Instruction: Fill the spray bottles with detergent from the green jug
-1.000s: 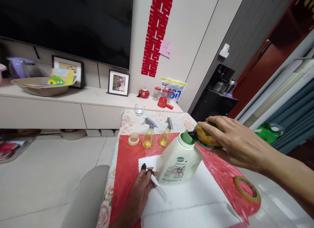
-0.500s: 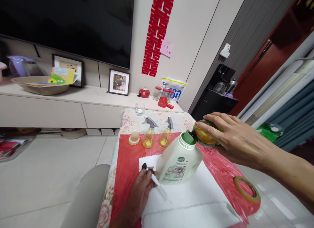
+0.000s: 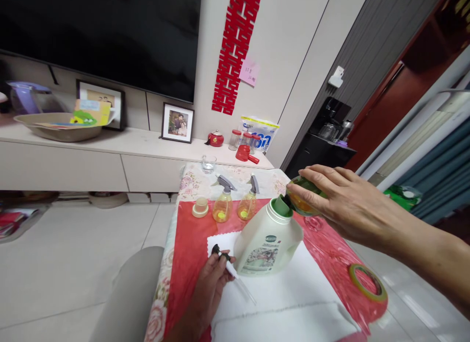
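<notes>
A cream jug [image 3: 267, 244] with a green spout [image 3: 281, 206] stands on a white cloth [image 3: 290, 293] over the red table cover. My right hand [image 3: 341, 202] grips a small green and orange bottle [image 3: 300, 200], tipped on its side with its dark neck at the jug's spout. My left hand [image 3: 209, 288] rests beside the jug's base, fingers pinched on a pump head [image 3: 224, 261] with a black cap and a clear tube that lies across the cloth.
Two small yellow spray bottles [image 3: 223, 205] [image 3: 247, 202] and a cream cap [image 3: 200, 207] stand behind the jug. A glass [image 3: 208, 164] sits at the table's far end. A roll of tape [image 3: 367, 282] lies at the right edge. A low cabinet [image 3: 110, 160] runs along the wall.
My right hand has lifted the small bottle's rear a little, tipping it further toward the spout. The left hand and jug have stayed put.
</notes>
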`<action>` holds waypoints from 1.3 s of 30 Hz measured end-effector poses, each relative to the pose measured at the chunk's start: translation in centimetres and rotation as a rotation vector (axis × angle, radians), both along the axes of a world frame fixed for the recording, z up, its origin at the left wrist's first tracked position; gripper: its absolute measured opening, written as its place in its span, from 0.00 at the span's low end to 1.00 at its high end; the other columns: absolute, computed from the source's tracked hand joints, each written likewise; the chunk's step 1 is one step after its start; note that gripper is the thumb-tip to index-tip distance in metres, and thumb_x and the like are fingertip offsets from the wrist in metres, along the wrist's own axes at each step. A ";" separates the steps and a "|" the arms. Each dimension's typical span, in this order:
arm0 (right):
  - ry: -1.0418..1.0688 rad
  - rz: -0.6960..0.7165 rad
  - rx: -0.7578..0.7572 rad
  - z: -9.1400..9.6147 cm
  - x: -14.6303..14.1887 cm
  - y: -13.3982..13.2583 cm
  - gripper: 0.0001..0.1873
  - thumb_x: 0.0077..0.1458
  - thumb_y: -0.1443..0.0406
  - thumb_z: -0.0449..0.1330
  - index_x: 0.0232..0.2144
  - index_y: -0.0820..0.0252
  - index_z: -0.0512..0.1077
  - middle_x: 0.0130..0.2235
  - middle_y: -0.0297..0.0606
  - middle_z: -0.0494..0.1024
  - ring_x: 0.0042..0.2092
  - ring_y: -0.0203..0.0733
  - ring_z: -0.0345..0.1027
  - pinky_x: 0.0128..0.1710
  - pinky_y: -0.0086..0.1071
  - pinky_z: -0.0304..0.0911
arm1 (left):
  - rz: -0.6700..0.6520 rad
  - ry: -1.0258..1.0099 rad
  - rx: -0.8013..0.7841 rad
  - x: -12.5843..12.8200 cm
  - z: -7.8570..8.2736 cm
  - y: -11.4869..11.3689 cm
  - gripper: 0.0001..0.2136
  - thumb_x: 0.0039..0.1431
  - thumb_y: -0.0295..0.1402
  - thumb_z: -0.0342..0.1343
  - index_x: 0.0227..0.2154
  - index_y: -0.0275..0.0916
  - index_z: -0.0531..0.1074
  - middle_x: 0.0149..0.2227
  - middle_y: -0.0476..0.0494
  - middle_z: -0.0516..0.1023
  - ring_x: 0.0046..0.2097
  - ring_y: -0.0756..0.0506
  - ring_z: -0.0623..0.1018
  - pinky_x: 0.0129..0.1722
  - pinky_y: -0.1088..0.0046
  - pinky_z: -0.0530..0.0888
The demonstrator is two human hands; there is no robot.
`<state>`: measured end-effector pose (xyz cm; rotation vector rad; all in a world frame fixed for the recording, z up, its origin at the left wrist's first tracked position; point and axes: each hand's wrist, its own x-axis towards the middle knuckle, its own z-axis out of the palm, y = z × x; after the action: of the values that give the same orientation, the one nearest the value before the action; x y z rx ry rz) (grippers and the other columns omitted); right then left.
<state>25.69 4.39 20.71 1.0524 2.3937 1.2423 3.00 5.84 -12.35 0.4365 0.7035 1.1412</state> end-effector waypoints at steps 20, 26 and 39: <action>-0.106 0.174 0.060 1.0 -1.5 0.0 0.19 0.65 0.72 0.47 0.55 0.57 0.67 0.58 0.49 0.70 0.60 0.57 0.62 0.50 0.53 0.65 | 0.014 0.013 -0.005 0.1 0.4 -0.1 0.24 0.43 0.48 0.74 0.40 0.40 0.78 0.38 0.41 0.82 0.36 0.45 0.77 0.34 0.71 0.74; -0.152 0.178 0.055 1.0 -1.4 0.1 0.22 0.65 0.74 0.45 0.56 0.56 0.66 0.60 0.48 0.68 0.61 0.56 0.61 0.51 0.52 0.65 | 0.007 -0.026 -0.035 0.0 0.6 0.0 0.25 0.40 0.48 0.76 0.39 0.40 0.78 0.37 0.42 0.82 0.36 0.46 0.76 0.34 0.72 0.74; 0.498 -0.098 -0.100 -1.0 2.2 -2.7 0.33 0.62 0.58 0.58 0.67 0.55 0.59 0.61 0.48 0.68 0.57 0.56 0.65 0.50 0.48 0.68 | 0.048 -0.070 -0.028 -0.3 1.4 -0.3 0.19 0.44 0.42 0.75 0.37 0.39 0.77 0.39 0.41 0.82 0.35 0.45 0.79 0.34 0.70 0.77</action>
<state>27.91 1.69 19.69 1.5760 2.6753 0.8941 2.69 5.58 -10.97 0.3555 0.6708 1.1850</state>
